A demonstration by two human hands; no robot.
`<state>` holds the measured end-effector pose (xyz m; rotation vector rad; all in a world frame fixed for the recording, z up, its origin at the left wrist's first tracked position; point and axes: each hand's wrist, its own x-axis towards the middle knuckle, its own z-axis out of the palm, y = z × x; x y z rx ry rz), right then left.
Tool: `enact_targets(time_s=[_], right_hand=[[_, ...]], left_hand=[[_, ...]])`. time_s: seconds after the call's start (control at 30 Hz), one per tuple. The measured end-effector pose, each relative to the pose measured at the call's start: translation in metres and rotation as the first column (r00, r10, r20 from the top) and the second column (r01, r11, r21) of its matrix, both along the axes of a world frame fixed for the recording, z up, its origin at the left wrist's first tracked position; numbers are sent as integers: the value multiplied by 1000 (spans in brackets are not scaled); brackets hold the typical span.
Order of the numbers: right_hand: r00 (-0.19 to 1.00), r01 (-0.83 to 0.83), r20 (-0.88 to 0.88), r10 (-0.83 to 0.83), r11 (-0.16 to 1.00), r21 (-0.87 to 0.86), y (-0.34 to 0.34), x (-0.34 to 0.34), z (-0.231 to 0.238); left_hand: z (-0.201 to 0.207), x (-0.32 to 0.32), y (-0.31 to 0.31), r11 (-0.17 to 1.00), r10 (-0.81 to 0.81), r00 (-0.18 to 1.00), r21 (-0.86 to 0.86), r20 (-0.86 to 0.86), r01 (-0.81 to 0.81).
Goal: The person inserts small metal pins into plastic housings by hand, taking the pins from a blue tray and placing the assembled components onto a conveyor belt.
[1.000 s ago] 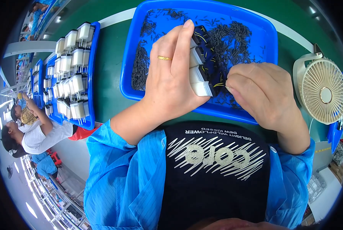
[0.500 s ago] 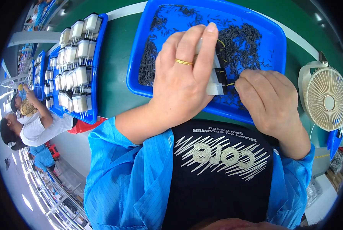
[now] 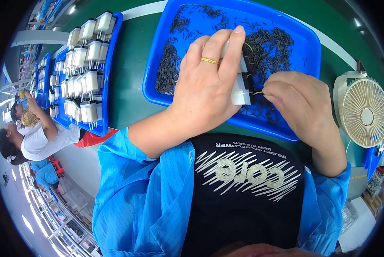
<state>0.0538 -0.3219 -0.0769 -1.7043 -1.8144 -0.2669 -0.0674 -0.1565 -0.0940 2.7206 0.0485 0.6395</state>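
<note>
My left hand (image 3: pixel 207 81) is closed around several white rectangular blocks (image 3: pixel 241 97) with black ends, held above a blue tray (image 3: pixel 155 96). Thin yellow wires (image 3: pixel 258 92) stick out of the black ends on the right side. At the tip of the lowest wire, my right hand (image 3: pixel 301 100) pinches with thumb and forefinger. Whether a small black piece is also between those fingertips is hidden. Beneath both hands, many short black tube-like pieces (image 3: pixel 271 47) are scattered and heaped in the tray.
At the left, another blue tray (image 3: pixel 110 77) holds rows of similar white blocks (image 3: pixel 91 81) with thin leads. A cream fan (image 3: pixel 365 111) stands right of the tray on the green table (image 3: pixel 129 85). Another person (image 3: pixel 42 139) is at work farther left.
My right hand has turned slightly and its fingertips have shifted a little at the yellow wire. The left hand keeps its hold on the blocks, almost still.
</note>
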Motion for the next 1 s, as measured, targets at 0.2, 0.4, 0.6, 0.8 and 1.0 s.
enact_targets(time_s=[0.2, 0.4, 0.6, 0.8, 1.0], right_hand=[[975, 207, -35, -219, 953, -220, -8, 12, 6], [919, 387, 1, -394, 903, -185, -28, 15, 14], [628, 758, 311, -713, 471, -451, -67, 14, -9], [773, 576, -75, -630, 747, -331, -79, 25, -33], [629, 733, -98, -772, 630, -257, -69, 51, -50]], left_hand=[[5, 1, 4, 999, 27, 999, 39, -35, -26], [2, 6, 4, 997, 48, 998, 66, -31, -46], [1, 4, 4, 998, 15, 998, 57, -62, -11], [-4, 6, 2, 1000, 14, 990, 3, -139, -14], [-6, 6, 2, 1000, 0, 992, 16, -129, 2]])
